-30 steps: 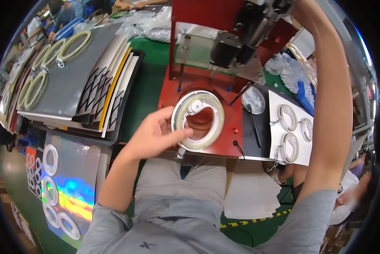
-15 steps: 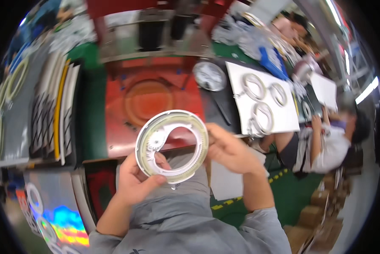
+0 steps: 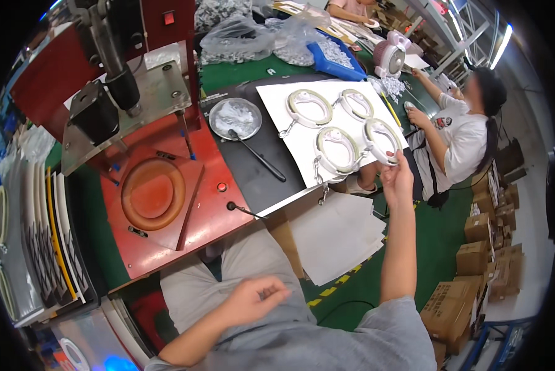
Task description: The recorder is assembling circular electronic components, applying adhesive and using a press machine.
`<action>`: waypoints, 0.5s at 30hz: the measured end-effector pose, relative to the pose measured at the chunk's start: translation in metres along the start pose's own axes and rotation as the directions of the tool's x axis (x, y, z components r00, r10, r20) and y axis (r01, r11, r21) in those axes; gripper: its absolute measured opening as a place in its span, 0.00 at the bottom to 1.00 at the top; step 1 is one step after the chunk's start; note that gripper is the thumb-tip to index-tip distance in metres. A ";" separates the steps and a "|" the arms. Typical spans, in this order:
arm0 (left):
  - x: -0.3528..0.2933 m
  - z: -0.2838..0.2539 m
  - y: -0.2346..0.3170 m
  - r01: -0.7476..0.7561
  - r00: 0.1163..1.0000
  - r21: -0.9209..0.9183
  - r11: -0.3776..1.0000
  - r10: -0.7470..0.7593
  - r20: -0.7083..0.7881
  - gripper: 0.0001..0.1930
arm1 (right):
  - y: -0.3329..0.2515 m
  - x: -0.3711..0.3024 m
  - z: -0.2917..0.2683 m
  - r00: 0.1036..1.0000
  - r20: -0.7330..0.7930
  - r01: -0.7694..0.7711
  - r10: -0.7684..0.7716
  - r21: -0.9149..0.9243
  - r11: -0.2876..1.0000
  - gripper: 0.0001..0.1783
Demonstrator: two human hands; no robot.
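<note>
At the right edge of a white board (image 3: pixel 296 133), my right hand (image 3: pixel 397 179) pinches the near rim of a white and pale-green ring-shaped housing (image 3: pixel 370 128). This ring lies on the board, beside several similar rings. Among them are a far-left ring (image 3: pixel 292 106) and a near-left ring (image 3: pixel 320 144); small metal clasps and chains hang from some. My left hand (image 3: pixel 257 301) is over my lap, its fingers loosely curled with nothing visible in them.
Left of the board stands a red press (image 3: pixel 209 216) with a round orange fixture (image 3: pixel 180 201). Between them are a metal bowl (image 3: pixel 218 117) of white stuff and a black-handled tool (image 3: pixel 265 162). A co-worker (image 3: pixel 466 139) sits at right. A blue tray (image 3: pixel 319 60) lies beyond.
The ring both hands held over my lap is gone from there; the board now has one more ring, under my right hand. My left hand has let go, and the view has swung right.
</note>
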State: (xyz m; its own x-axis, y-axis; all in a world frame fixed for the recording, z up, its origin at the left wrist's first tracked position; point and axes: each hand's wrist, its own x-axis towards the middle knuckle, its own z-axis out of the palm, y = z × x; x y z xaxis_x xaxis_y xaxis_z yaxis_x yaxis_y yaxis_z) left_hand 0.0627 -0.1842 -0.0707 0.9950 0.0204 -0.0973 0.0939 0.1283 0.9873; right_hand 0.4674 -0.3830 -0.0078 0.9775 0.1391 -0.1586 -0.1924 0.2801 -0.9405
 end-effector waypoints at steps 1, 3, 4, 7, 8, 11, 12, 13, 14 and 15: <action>-0.001 0.006 -0.004 0.018 1.000 -0.020 1.000 -0.017 0.026 0.05 | -0.002 0.018 -0.018 1.000 -0.009 -0.011 0.011 -0.017 1.000 0.18; 0.000 0.014 -0.007 0.031 0.998 -0.006 1.000 -0.030 0.056 0.05 | -0.005 0.051 -0.046 0.998 -0.054 -0.048 0.044 -0.060 0.997 0.18; 0.000 0.015 -0.008 0.030 0.996 0.025 0.999 -0.032 0.083 0.05 | -0.006 0.064 -0.052 0.998 -0.053 -0.048 0.045 -0.057 0.997 0.18; 0.004 0.016 -0.013 0.040 0.991 0.071 0.997 -0.048 0.123 0.05 | -0.001 0.095 -0.065 0.995 -0.040 -0.103 0.095 -0.326 0.940 0.22; 0.006 0.016 -0.013 0.049 0.990 0.082 0.995 -0.059 0.131 0.06 | 0.005 0.102 -0.066 0.995 -0.040 -0.102 0.094 -0.321 0.942 0.22; 0.009 0.017 -0.011 0.094 0.988 0.110 0.990 -0.106 0.109 0.06 | 0.016 0.110 -0.048 0.999 0.037 0.043 -0.025 -0.629 0.776 0.30; 0.009 0.020 -0.013 0.095 0.988 0.111 0.989 -0.107 0.107 0.06 | 0.017 0.116 -0.048 0.999 0.038 0.042 -0.023 -0.627 0.778 0.30; 0.009 0.022 -0.017 0.074 0.994 0.080 0.994 -0.080 0.076 0.07 | 0.020 0.121 -0.045 0.995 0.033 0.090 -0.098 -0.738 0.669 0.33; 0.009 0.025 -0.019 0.050 0.998 0.049 0.998 -0.052 0.042 0.08 | 0.024 0.126 -0.044 0.984 0.041 0.130 -0.172 -0.831 0.542 0.36; 0.009 0.026 -0.021 0.053 0.998 0.046 0.998 -0.055 0.034 0.08 | 0.031 0.132 -0.047 0.985 0.048 0.131 -0.166 -0.831 0.540 0.36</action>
State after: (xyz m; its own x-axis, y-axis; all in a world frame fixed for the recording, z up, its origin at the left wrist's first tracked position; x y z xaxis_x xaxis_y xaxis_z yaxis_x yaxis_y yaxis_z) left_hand 0.0705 -0.2127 -0.0887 0.9889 -0.0205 -0.1470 0.1482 0.0835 0.9854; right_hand 0.5942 -0.4010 -0.0719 0.9906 0.1360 0.0142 0.0963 -0.6202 -0.7785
